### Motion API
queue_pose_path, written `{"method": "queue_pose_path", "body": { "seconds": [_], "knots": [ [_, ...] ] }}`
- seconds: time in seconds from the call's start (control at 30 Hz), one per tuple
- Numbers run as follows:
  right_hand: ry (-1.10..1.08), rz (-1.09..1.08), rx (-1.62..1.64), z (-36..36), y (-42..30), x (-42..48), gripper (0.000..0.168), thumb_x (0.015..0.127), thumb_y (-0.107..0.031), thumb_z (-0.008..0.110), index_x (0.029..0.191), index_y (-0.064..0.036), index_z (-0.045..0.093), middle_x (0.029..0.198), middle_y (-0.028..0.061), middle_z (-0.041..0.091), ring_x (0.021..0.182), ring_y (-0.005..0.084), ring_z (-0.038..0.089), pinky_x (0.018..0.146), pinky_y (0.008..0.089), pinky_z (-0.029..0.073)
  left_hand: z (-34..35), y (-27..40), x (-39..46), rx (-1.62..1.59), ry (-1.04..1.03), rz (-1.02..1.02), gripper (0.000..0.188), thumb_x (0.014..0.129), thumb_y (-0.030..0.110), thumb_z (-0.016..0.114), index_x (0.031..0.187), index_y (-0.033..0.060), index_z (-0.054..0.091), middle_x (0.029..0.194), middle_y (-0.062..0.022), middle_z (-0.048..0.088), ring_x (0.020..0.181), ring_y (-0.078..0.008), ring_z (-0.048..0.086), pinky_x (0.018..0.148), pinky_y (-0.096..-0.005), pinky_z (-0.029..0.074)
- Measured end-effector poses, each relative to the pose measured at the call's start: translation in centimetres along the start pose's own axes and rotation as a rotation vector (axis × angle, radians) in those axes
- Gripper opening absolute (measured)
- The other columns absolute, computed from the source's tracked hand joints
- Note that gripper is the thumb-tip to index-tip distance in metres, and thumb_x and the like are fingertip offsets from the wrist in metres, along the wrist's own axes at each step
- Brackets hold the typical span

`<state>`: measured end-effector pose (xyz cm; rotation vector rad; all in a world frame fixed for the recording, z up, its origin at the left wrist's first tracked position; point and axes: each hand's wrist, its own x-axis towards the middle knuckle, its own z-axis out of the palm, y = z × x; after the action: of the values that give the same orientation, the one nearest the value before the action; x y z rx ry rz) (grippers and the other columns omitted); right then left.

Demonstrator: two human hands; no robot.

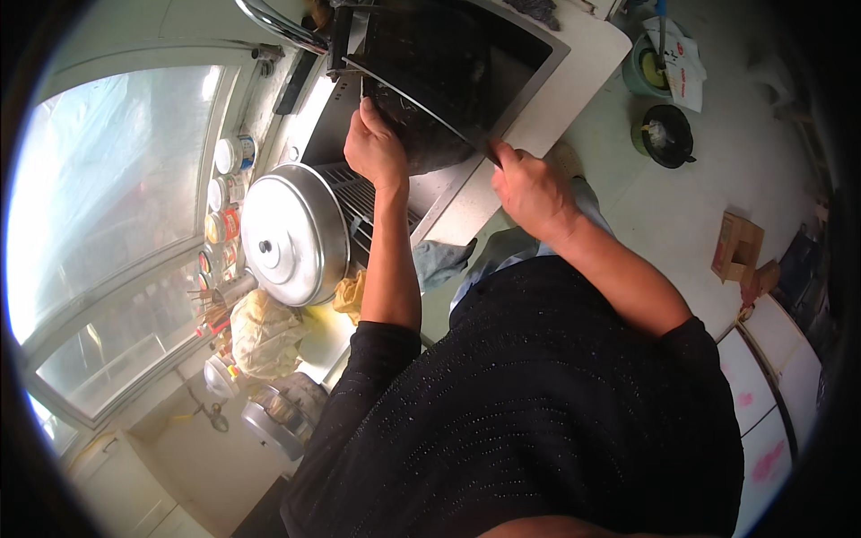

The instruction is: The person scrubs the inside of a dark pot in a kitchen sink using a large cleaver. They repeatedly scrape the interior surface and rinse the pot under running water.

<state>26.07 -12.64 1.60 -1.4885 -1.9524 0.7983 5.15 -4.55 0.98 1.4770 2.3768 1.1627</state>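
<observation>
Over the sink, my right hand [531,188] grips the handle of a large flat-bladed knife or cleaver [417,101]; its bright edge runs up and left. My left hand [377,144] pinches the near rim of a dark, rough-surfaced board or slab [430,144], thumb on top. The blade is over this dark piece; whether they touch I cannot tell. The dark piece lies across the steel sink [541,60], whose inside is in shadow.
A lidded steel pot [289,235] stands left of my left forearm, beside a metal rack [346,191]. Jars [232,155] line the window sill. A grey cloth [440,262] hangs at the counter edge. Buckets [662,134] and a cardboard box [736,245] are on the floor.
</observation>
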Motion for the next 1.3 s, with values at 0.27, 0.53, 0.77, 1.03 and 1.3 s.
{"method": "queue_pose_path", "body": {
  "seconds": [0.27,0.53,0.77,1.03,1.3],
  "knots": [
    [-0.053,0.150,-0.126,0.1,-3.3,0.1,0.032,0.086,-0.012,0.058,0.116,-0.001,0.056,0.078,0.0193,0.066,0.068,0.0384,0.065,0.060,0.0459,0.054,0.3,0.1,-0.1,0.060,0.041,0.037,0.054,0.101,0.050,0.043,0.076,0.0072,0.064,0.065,-0.0122,0.064,0.063,-0.0349,0.063,0.057,-0.0428,0.047],
    [-0.048,0.149,0.017,-1.1,-4.5,1.3,0.019,0.087,-0.012,0.056,0.100,0.002,0.055,0.073,0.0226,0.065,0.070,0.0415,0.066,0.061,0.0489,0.054,0.6,0.8,0.1,0.080,0.053,0.076,0.053,0.101,0.050,0.043,0.076,0.0069,0.064,0.066,-0.0137,0.064,0.064,-0.0374,0.062,0.058,-0.0445,0.047],
    [-0.045,0.173,0.060,-2.5,-4.1,5.6,0.020,0.088,-0.013,0.055,0.089,0.007,0.055,0.074,0.0292,0.064,0.074,0.0455,0.065,0.065,0.0503,0.054,0.7,0.5,0.4,0.157,0.011,0.027,0.054,0.101,0.049,0.044,0.081,0.0051,0.068,0.068,-0.0139,0.066,0.066,-0.0361,0.064,0.060,-0.0431,0.047],
    [-0.072,0.161,-0.036,-2.9,-4.8,4.3,0.018,0.086,-0.013,0.058,0.088,0.005,0.057,0.073,0.0273,0.066,0.073,0.0406,0.069,0.066,0.0465,0.057,0.8,0.5,0.5,0.157,-0.011,0.024,0.054,0.101,0.050,0.043,0.081,0.0060,0.067,0.067,-0.0149,0.065,0.067,-0.0377,0.064,0.060,-0.0448,0.047],
    [-0.132,0.189,0.081,-3.6,-4.7,1.5,0.020,0.089,-0.014,0.055,0.092,0.006,0.056,0.077,0.0307,0.064,0.077,0.0464,0.065,0.068,0.0503,0.054,0.8,0.4,0.5,0.202,0.001,0.037,0.055,0.101,0.050,0.042,0.080,0.0052,0.067,0.070,-0.0171,0.065,0.070,-0.0401,0.063,0.062,-0.0469,0.047]
  ]
}}
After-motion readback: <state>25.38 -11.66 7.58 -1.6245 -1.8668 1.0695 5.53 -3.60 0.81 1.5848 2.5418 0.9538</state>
